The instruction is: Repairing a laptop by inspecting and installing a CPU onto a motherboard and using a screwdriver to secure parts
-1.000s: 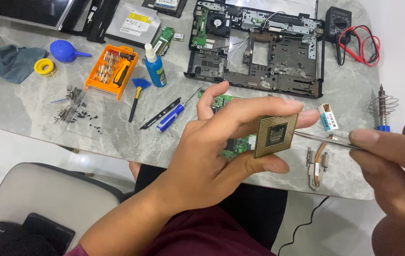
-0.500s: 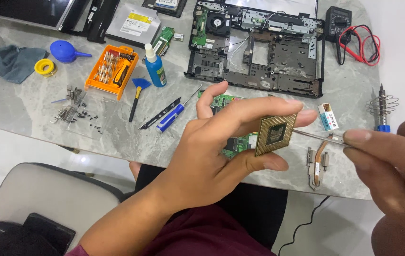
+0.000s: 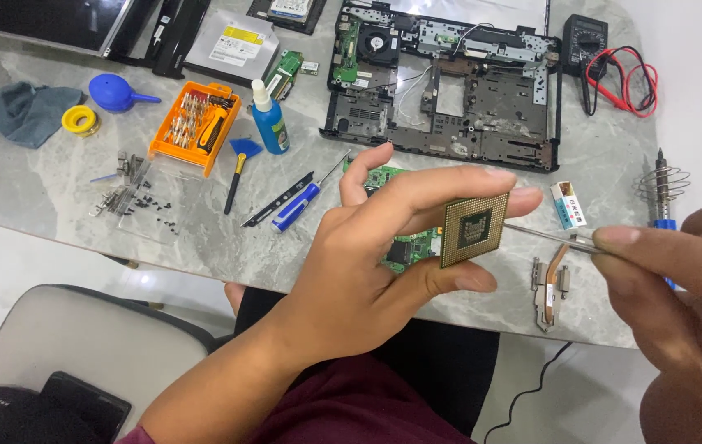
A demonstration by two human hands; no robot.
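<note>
My left hand [image 3: 367, 263] holds a square processor chip [image 3: 473, 228] by its edges, between thumb and fingers, pin side facing me. My right hand [image 3: 680, 304] grips thin metal tweezers [image 3: 544, 236] whose tip points at the chip's right edge. Whether the tip touches the pins I cannot tell. Under my left hand lies a green circuit board [image 3: 408, 247], mostly hidden by the fingers.
A stripped laptop base [image 3: 450, 90] sits at the table's far side. An orange screwdriver-bit case [image 3: 195, 127], blue bottle [image 3: 270, 123], blue screwdriver [image 3: 297, 205], loose screws [image 3: 133, 197], copper heat pipe [image 3: 550, 284], multimeter [image 3: 585, 37] with red leads and soldering stand [image 3: 662, 185] surround it.
The chip and my left hand have barely moved. My right hand shifted slightly with the tweezers, still pointing at the chip's right edge.
</note>
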